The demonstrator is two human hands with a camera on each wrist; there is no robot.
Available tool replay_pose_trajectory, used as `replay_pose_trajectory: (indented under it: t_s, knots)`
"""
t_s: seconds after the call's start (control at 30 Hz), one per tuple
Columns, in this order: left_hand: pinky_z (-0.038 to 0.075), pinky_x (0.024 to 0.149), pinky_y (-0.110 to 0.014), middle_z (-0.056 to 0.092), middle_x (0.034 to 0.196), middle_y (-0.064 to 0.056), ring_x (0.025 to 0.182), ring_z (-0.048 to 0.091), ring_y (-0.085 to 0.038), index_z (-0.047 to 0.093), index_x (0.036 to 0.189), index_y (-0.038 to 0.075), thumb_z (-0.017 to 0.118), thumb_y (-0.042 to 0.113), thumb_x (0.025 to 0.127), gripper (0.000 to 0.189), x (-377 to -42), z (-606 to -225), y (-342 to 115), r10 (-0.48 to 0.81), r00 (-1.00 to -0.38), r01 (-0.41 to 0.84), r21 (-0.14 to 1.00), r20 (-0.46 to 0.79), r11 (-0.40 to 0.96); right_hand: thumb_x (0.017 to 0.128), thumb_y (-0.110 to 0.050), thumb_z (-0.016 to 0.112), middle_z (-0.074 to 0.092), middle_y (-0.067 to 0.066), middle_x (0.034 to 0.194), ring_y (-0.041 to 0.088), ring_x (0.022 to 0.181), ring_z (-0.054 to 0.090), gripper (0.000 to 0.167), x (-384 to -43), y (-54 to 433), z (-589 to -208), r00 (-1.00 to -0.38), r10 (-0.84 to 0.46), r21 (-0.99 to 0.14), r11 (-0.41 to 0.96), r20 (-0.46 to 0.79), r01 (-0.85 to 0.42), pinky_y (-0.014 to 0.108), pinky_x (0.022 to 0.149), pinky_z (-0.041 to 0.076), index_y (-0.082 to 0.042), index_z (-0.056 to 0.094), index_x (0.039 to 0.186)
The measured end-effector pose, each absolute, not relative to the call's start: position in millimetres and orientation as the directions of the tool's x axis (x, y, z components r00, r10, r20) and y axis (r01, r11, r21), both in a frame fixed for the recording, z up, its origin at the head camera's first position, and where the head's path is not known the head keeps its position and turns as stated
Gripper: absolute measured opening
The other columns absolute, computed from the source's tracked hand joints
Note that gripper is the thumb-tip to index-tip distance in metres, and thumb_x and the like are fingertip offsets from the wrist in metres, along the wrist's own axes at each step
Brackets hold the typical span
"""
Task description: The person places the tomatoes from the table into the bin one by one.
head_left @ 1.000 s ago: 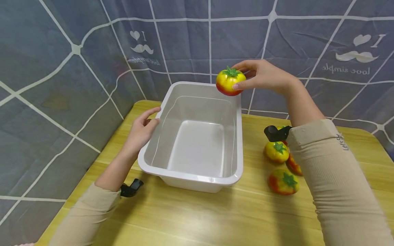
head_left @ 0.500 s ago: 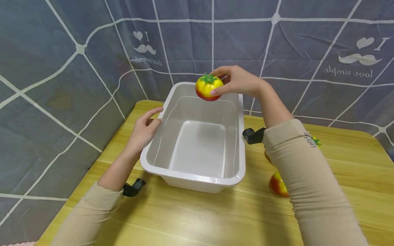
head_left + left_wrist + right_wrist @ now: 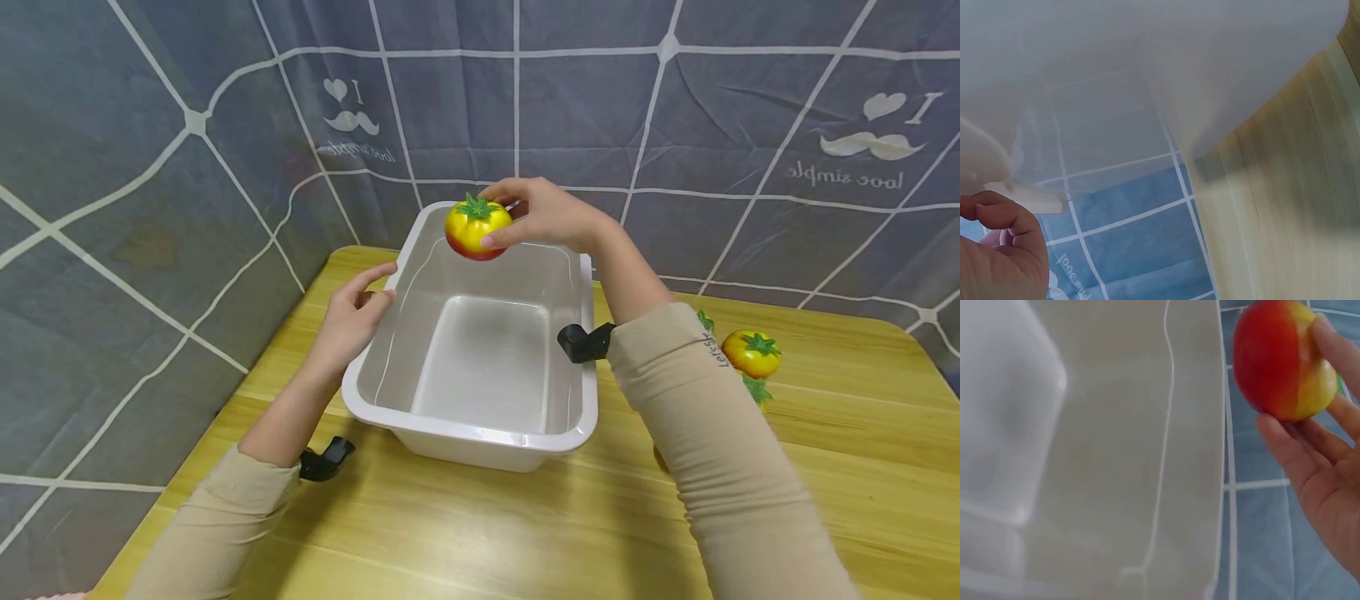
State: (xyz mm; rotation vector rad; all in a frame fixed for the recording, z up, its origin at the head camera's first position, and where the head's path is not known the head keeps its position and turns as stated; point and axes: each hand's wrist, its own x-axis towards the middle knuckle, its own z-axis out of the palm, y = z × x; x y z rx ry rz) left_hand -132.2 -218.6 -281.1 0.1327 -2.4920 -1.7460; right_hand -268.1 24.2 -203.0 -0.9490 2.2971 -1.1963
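Observation:
My right hand (image 3: 551, 215) pinches a yellow and red toy tomato (image 3: 477, 229) with a green leafy top. It holds the tomato above the far left part of a white plastic basin (image 3: 465, 439). In the right wrist view, the tomato's red underside (image 3: 1266, 359) shows between thumb and fingers. My left hand (image 3: 352, 312) grips the basin's left rim, and in the left wrist view its curled fingers (image 3: 1010, 219) meet that rim. The basin's inside floor shows nothing lying on it.
More toy tomatoes (image 3: 750, 353) lie on the wooden table (image 3: 862, 467) right of the basin, partly hidden by the right sleeve (image 3: 697, 417). A grey-blue curtain (image 3: 585, 108) with white lines hangs behind and to the left.
My right hand has carried the tomato leftward and slightly down, from the basin's far right corner to above its far left part. The left hand keeps its place on the rim.

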Motion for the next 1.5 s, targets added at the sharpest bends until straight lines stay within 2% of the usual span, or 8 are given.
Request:
replay_pose_trajectory:
  t_s: [0.27, 0.53, 0.8, 0.97, 1.1, 1.23, 1.33, 1.5]
  knots:
    - [0.049, 0.066, -0.023, 0.059, 0.086, -0.011, 0.072, 0.057, -0.012, 0.047, 0.137, 0.012, 0.049, 0.020, 0.094, 0.044, -132.5, -282.3, -219.0, -0.124, -0.992, -0.009, 0.943, 0.034, 0.334, 0.078, -0.016, 0.073, 0.051, 0.007, 0.122, 0.023, 0.105, 0.053, 0.055, -262.8, 7.8, -221.4, -0.700, -0.714, -0.856, 0.374, -0.021, -0.357, 0.031, 0.088, 0.046, -0.008, 0.051, 0.129]
    - [0.050, 0.067, -0.023, 0.060, 0.095, -0.018, 0.074, 0.058, -0.014, 0.046, 0.138, 0.012, 0.049, 0.021, 0.093, 0.045, -132.1, -280.7, -218.7, -0.132, -0.991, -0.022, 0.948, 0.021, 0.318, 0.076, -0.012, 0.073, 0.052, 0.009, 0.121, 0.025, 0.105, 0.052, 0.052, -260.3, -3.4, -235.2, -0.694, -0.720, -0.874, 0.326, 0.017, -0.360, 0.030, 0.089, 0.045, -0.006, 0.054, 0.125]
    - [0.050, 0.066, -0.022, 0.060, 0.086, -0.008, 0.072, 0.058, -0.012, 0.049, 0.136, 0.012, 0.049, 0.021, 0.092, 0.044, -131.6, -278.8, -218.8, -0.153, -0.988, -0.019, 0.947, 0.033, 0.322, 0.075, -0.011, 0.075, 0.052, 0.011, 0.123, 0.027, 0.107, 0.052, 0.056, -262.9, -1.2, -250.3, -0.714, -0.700, -0.844, 0.369, 0.023, -0.389, 0.029, 0.090, 0.044, -0.004, 0.052, 0.126]
    - [0.050, 0.067, -0.023, 0.060, 0.091, -0.014, 0.075, 0.057, -0.013, 0.048, 0.137, 0.013, 0.049, 0.021, 0.093, 0.044, -131.1, -279.8, -217.8, -0.144, -0.989, -0.026, 0.940, 0.025, 0.341, 0.075, -0.013, 0.075, 0.052, 0.010, 0.125, 0.028, 0.108, 0.052, 0.056, -261.4, 1.9, -252.2, -0.736, -0.677, -0.844, 0.375, 0.034, -0.383, 0.031, 0.091, 0.044, -0.005, 0.052, 0.126]
    - [0.049, 0.067, -0.023, 0.060, 0.091, -0.013, 0.075, 0.057, -0.012, 0.048, 0.137, 0.013, 0.049, 0.021, 0.093, 0.045, -130.9, -280.9, -217.2, -0.149, -0.989, -0.028, 0.942, 0.023, 0.335, 0.078, -0.017, 0.074, 0.049, 0.011, 0.131, 0.026, 0.120, 0.045, 0.061, -260.9, 2.8, -250.4, -0.741, -0.670, -0.838, 0.378, 0.045, -0.393, 0.033, 0.099, 0.038, -0.005, 0.048, 0.132]
    - [0.049, 0.067, -0.023, 0.059, 0.086, -0.009, 0.074, 0.057, -0.012, 0.048, 0.137, 0.012, 0.048, 0.020, 0.093, 0.045, -130.2, -280.5, -216.1, -0.151, -0.988, -0.025, 0.943, 0.027, 0.331, 0.079, -0.020, 0.074, 0.042, 0.011, 0.139, 0.023, 0.130, 0.036, 0.067, -260.6, 4.6, -241.1, -0.774, -0.628, -0.870, 0.338, 0.075, -0.359, 0.034, 0.105, 0.032, -0.008, 0.043, 0.137]
    - [0.050, 0.066, -0.023, 0.058, 0.086, -0.009, 0.074, 0.057, -0.013, 0.047, 0.137, 0.011, 0.048, 0.019, 0.092, 0.045, -130.7, -280.1, -214.2, -0.144, -0.989, -0.031, 0.945, 0.017, 0.327, 0.079, -0.016, 0.074, 0.044, 0.010, 0.137, 0.021, 0.129, 0.038, 0.065, -258.3, 9.9, -228.2, -0.793, -0.598, -0.903, 0.268, 0.117, -0.336, 0.032, 0.102, 0.035, -0.010, 0.044, 0.136]
    - [0.049, 0.064, -0.021, 0.055, 0.079, -0.003, 0.070, 0.055, -0.010, 0.046, 0.137, 0.010, 0.049, 0.018, 0.092, 0.046, -132.0, -280.3, -214.0, -0.139, -0.990, -0.032, 0.949, 0.012, 0.313, 0.080, -0.013, 0.072, 0.047, 0.006, 0.133, 0.016, 0.122, 0.043, 0.063, -250.9, 33.9, -198.5, -0.797, -0.579, -0.906, 0.224, 0.172, -0.358, 0.031, 0.099, 0.038, -0.011, 0.045, 0.136]
